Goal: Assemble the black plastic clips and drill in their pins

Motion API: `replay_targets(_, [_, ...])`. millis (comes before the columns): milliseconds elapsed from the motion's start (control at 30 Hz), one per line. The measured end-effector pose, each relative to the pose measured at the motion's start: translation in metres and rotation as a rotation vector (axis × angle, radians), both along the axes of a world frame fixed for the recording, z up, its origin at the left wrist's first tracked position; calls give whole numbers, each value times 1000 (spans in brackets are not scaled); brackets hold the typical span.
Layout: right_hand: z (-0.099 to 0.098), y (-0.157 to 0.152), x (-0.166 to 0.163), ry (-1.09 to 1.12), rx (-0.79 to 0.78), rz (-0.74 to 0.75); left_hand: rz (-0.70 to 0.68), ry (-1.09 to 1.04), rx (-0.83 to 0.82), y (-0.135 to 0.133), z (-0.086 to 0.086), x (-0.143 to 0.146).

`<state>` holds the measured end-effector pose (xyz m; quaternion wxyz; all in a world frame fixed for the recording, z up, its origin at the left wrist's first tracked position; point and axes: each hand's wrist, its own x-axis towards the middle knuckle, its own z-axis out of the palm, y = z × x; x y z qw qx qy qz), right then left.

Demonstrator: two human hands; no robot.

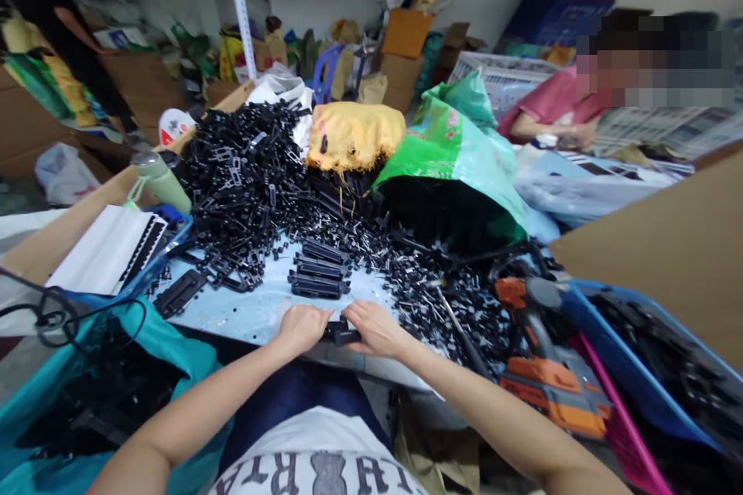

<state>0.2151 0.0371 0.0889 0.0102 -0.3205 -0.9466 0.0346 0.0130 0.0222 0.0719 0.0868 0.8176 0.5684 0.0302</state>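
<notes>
Close to the table's front edge, both my hands grip one small black plastic part point(342, 331). My left hand point(305, 327) closes on its left end, and my right hand point(374, 327) holds its right end; the fingers cover much of it. Just beyond my hands lies a short stack of long black plastic parts point(319, 271) on the pale blue tabletop point(232, 309). Farther back rises a large heap of black plastic clips point(244, 178). Small black pieces and screws point(429, 294) are strewn to the right of the stack.
An orange and grey cordless drill point(551, 356) and a screwdriver point(464, 332) lie at right, beside a blue crate point(638, 302). A green sack point(458, 162) and a yellow sack point(354, 131) stand behind. At left are a teal bag point(191, 356) and a bottle point(162, 182). Two people are nearby.
</notes>
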Motion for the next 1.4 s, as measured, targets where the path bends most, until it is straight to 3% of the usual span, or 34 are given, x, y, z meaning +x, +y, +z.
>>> replay_targets(100, [0, -8, 22, -23, -8, -84, -127, -22, 74, -3, 3, -11])
replay_targets(200, [5, -23, 39, 57, -37, -50, -310, -79, 120, -14, 13, -23])
replay_targets(367, [26, -63, 24, 472, -185, 103, -517, -574, 131, -50, 27, -24])
replay_targets(500, [28, -79, 3, 775, -324, 169, -462, -927, 165, -75, 30, -16])
replay_targets(700, [17, -83, -14, 1013, -490, 268, -437, -1076, 142, -85, 43, -9])
replay_targets(800, [13, -91, -33, 1274, -513, 336, -484, -1240, 173, -90, 47, 6])
replay_targets(900, [1, -96, -55, 1512, -419, 92, -383, -1327, 316, -95, 46, 22])
replay_targets(967, [-13, -94, -68, 1554, -406, -133, -321, -1273, 395, -94, 41, 25])
replay_targets(1100, [-40, -64, -78, 1553, -376, -194, -384, -1017, 561, -75, 13, 12])
replay_targets(1200, [-46, -10, -70, 1214, -261, -250, -429, -615, 627, -47, -17, -7])
replay_targets(1267, [-45, 34, -63, 955, -138, -289, -400, -350, 515, -27, -34, -15])
replay_targets(1400, [-47, 103, -67, 492, -51, -341, -133, -22, 304, 4, -49, -9])
